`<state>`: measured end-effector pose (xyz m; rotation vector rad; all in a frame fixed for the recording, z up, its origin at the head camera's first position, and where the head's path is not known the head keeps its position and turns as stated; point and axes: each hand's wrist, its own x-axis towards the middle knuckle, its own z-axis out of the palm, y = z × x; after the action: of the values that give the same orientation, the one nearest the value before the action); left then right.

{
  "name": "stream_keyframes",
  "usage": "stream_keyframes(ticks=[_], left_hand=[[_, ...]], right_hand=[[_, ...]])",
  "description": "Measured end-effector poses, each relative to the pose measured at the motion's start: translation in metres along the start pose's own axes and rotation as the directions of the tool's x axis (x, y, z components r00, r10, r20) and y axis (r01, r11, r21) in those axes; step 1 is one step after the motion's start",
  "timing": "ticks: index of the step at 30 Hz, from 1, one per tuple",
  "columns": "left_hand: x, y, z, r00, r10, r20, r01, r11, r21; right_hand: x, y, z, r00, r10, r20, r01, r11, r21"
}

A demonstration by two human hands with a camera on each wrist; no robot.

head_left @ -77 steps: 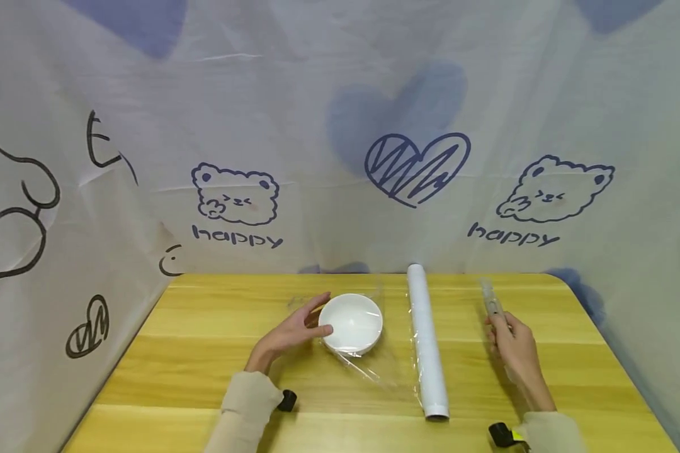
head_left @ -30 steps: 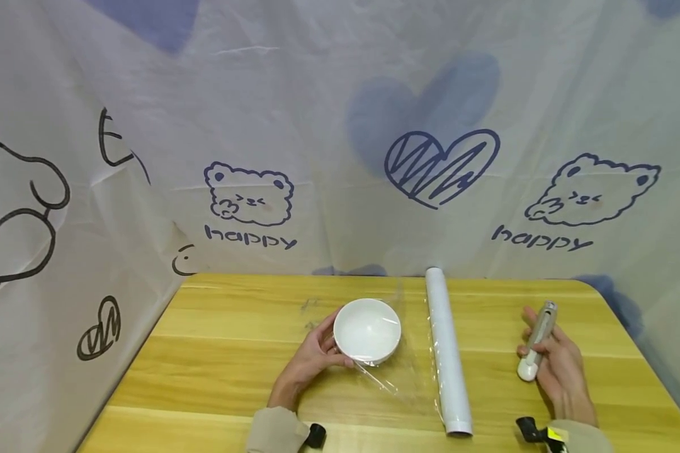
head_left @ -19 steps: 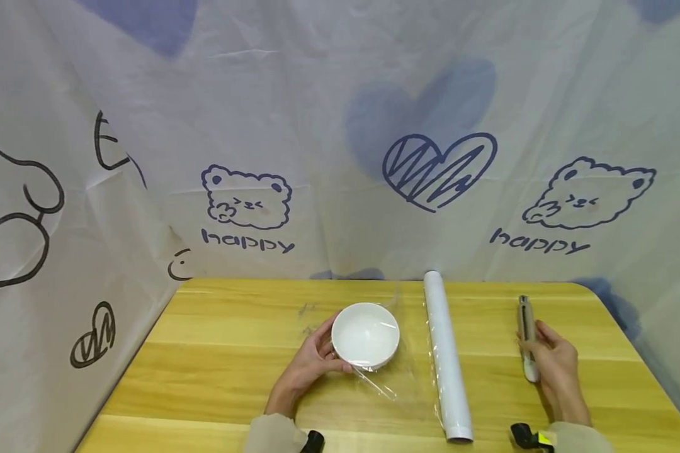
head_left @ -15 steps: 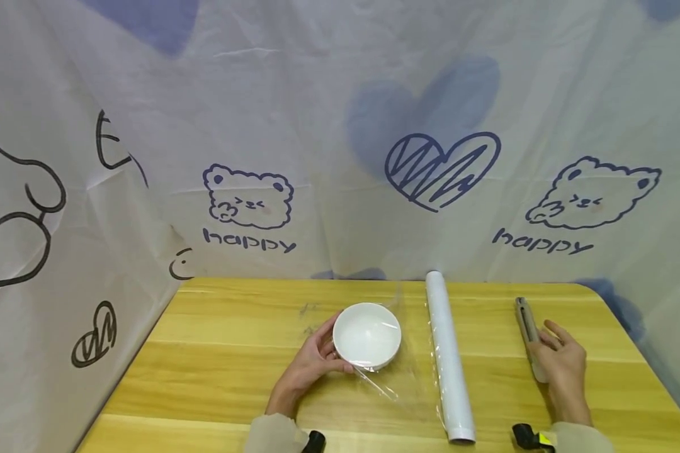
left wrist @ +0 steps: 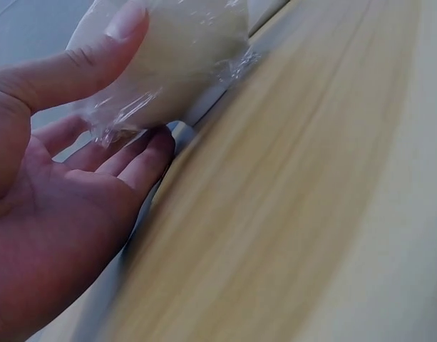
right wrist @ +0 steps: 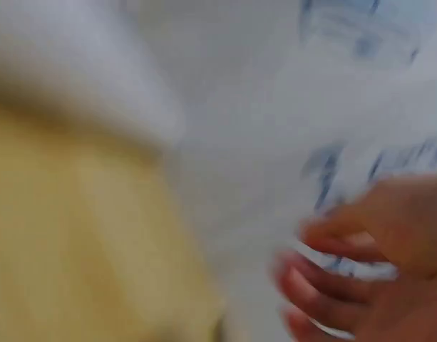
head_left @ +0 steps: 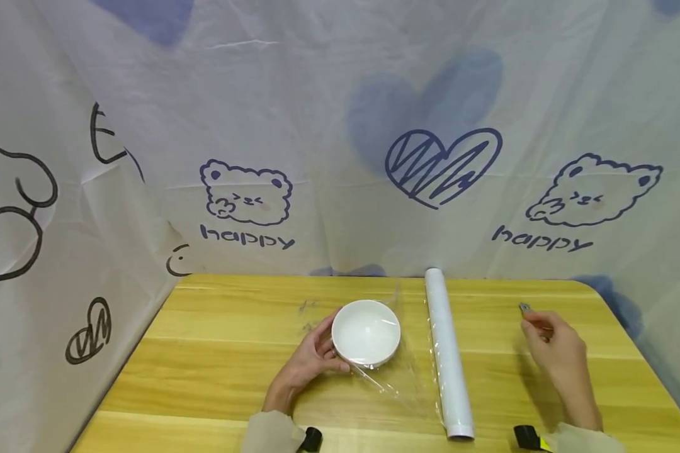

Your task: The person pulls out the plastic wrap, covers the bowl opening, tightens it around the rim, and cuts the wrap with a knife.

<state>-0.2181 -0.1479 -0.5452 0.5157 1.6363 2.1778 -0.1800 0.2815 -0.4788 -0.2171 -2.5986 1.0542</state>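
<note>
A white bowl (head_left: pixel 366 332) with clear cling film (head_left: pixel 393 377) over and around it stands left of the roll. My left hand (head_left: pixel 308 362) holds its left side. In the left wrist view the thumb (left wrist: pixel 97 60) lies against the wrapped wall and the fingers (left wrist: pixel 150 160) reach under it. My right hand (head_left: pixel 561 355) is over the table's right side, its shadow falling beside it. A grey box cutter (head_left: pixel 524 307) shows only its tip past these fingers; the rest is hidden. In the blurred right wrist view, the loosely bent fingers (right wrist: pixel 325 285) hold nothing visible.
A long white roll of cling film (head_left: pixel 447 358) lies lengthwise between the bowl and my right hand. The wooden table (head_left: pixel 215 365) ends at the back against a printed cloth (head_left: pixel 328 157).
The box cutter was turned in my right hand, then lowered toward the table. Now my right hand covers most of it, its fingers loosened. The left hand stays at the bowl.
</note>
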Motion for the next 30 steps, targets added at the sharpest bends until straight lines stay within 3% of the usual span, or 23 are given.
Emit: stream_keyframes(ticks=[2,3,5,8,10,15,20,26,30], left_hand=[[-0.002,0.001,-0.002,1.000,0.001,-0.015,-0.001,1.000,-0.001],[-0.002,0.002,-0.003,1.000,0.001,-0.023,-0.001,1.000,0.002],[-0.003,0.003,-0.005,1.000,-0.004,-0.024,0.004,1.000,0.007],[-0.004,0.004,-0.008,1.000,-0.019,-0.003,0.019,1.000,-0.008],[-0.004,0.004,-0.009,1.000,-0.021,0.006,0.021,0.999,-0.027],[-0.004,0.004,-0.008,1.000,0.001,0.021,0.000,0.999,-0.040],[-0.001,0.001,-0.005,1.000,0.014,0.020,-0.014,0.999,-0.031],[-0.002,-0.002,-0.006,1.000,-0.005,-0.014,0.005,1.000,-0.028],[-0.001,-0.004,-0.003,0.999,0.000,-0.035,-0.002,0.999,-0.035]], right_hand=[[-0.006,-0.034,0.003,0.980,-0.169,0.107,0.166,0.986,0.031],[-0.011,-0.052,0.007,0.955,-0.242,0.174,0.234,0.970,0.062],[-0.023,-0.085,0.018,0.882,-0.357,0.308,0.336,0.934,0.120],[-0.047,-0.120,0.038,0.779,-0.412,0.474,0.395,0.908,0.141],[-0.061,-0.133,0.053,0.746,-0.432,0.507,0.451,0.888,0.093],[-0.083,-0.140,0.085,0.754,-0.478,0.450,0.563,0.823,-0.070],[-0.090,-0.139,0.099,0.758,-0.537,0.370,0.621,0.767,-0.158],[-0.092,-0.142,0.096,0.783,-0.498,0.373,0.592,0.781,-0.198],[-0.093,-0.145,0.088,0.785,-0.481,0.391,0.584,0.786,-0.203]])
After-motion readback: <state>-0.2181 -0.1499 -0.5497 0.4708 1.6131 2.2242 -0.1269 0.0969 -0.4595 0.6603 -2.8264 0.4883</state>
